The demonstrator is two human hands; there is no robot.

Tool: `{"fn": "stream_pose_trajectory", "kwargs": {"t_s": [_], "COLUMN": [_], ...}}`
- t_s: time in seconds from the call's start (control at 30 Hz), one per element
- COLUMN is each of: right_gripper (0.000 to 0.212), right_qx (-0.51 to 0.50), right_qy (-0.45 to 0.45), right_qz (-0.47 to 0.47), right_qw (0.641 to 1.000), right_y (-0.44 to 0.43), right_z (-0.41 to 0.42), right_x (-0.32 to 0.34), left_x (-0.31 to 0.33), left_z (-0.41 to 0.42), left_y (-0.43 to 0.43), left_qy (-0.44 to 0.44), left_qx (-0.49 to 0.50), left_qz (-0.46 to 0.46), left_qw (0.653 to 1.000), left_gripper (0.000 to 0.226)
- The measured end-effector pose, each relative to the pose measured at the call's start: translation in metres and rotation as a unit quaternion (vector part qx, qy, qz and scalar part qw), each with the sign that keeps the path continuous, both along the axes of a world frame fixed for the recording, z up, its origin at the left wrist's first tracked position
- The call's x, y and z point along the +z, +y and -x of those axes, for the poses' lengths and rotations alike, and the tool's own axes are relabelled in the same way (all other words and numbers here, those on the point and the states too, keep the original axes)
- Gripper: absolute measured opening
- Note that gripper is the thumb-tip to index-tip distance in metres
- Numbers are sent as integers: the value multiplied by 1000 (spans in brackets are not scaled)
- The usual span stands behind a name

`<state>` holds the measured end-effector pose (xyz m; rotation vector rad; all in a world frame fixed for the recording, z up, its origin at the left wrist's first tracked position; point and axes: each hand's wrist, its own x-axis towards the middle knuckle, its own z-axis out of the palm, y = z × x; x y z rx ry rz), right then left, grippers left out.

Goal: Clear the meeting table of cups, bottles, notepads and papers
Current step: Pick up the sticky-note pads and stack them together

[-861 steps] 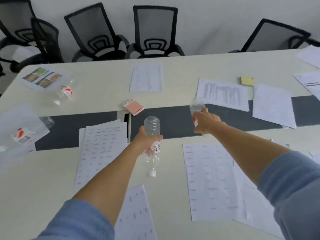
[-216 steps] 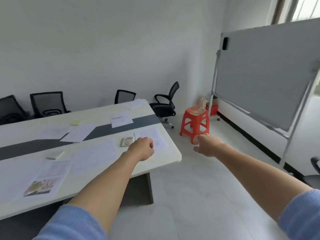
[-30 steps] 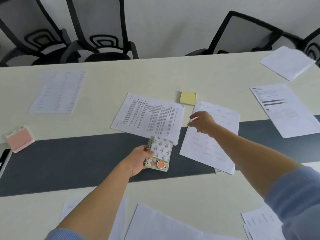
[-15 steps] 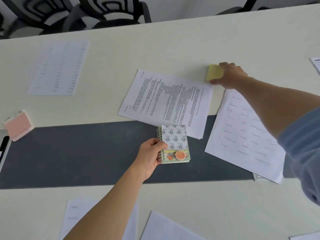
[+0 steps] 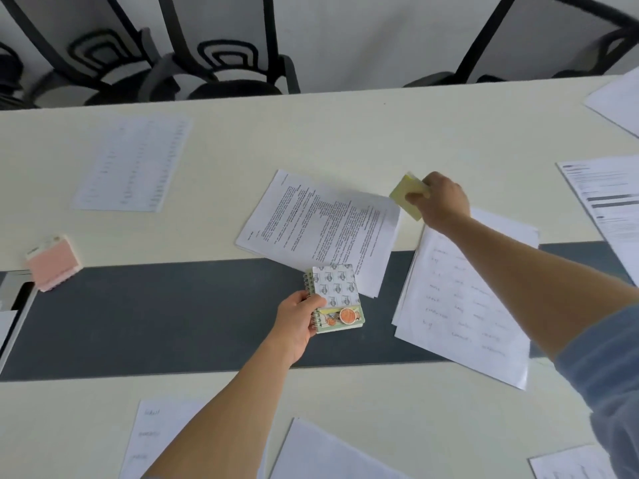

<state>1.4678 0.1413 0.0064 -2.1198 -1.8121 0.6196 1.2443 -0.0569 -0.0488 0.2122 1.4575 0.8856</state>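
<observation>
My left hand (image 5: 296, 322) grips a small spiral notepad (image 5: 337, 299) with a patterned cover, held just above the table's dark centre strip (image 5: 155, 316). My right hand (image 5: 441, 198) pinches a yellow sticky-note pad (image 5: 404, 197), tilted up off the cream table (image 5: 345, 133) by the corner of a printed sheet (image 5: 321, 229). A stack of handwritten pages (image 5: 460, 305) lies under my right forearm. A pink sticky pad (image 5: 53, 262) sits at the left.
More papers lie about: a faint printed sheet (image 5: 133, 162) far left, sheets (image 5: 608, 205) at the right edge and several along the near edge (image 5: 332, 454). Black mesh office chairs (image 5: 235, 60) stand behind the far side. A cable hatch (image 5: 17, 299) sits at the left.
My right hand has closed on the yellow sticky pad and lifted it off the table, tilting it. My left hand still holds the spiral notepad in about the same place.
</observation>
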Motion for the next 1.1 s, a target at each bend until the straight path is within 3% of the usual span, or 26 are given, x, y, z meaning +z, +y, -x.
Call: {"fn": "stream_pose_trajectory", "kwargs": {"t_s": [0.17, 0.5, 0.67, 0.77, 0.87, 1.03, 1.1], "right_gripper": [22, 21, 18, 11, 23, 30, 29], "right_qx": [-76, -54, -70, -119, -111, -66, -63], "right_qy": [294, 446, 440, 490, 514, 396, 377], "right_qz": [68, 228, 210, 178, 179, 139, 135], "right_qw": [950, 864, 870, 845, 831, 905, 914], "right_y": [-62, -230, -288, -319, -353, -411, -426], "right_z": [-11, 6, 32, 35, 38, 44, 40], "right_x": [41, 103, 116, 127, 135, 138, 137], "left_x": [21, 98, 129, 145, 154, 168, 169], "left_z": [-10, -12, -4, 2, 4, -3, -8], "left_y": [-23, -109, -153, -184, -210, -252, -267], "left_qy": [-20, -73, -103, -127, -156, -152, -143], "left_qx": [-19, -36, -57, -62, -49, -73, -81], "left_qz": [7, -33, -76, -101, -104, -92, -83], "left_qw": [1000, 996, 990, 985, 981, 981, 983], "left_gripper": [19, 36, 37, 38, 42, 39, 38]}}
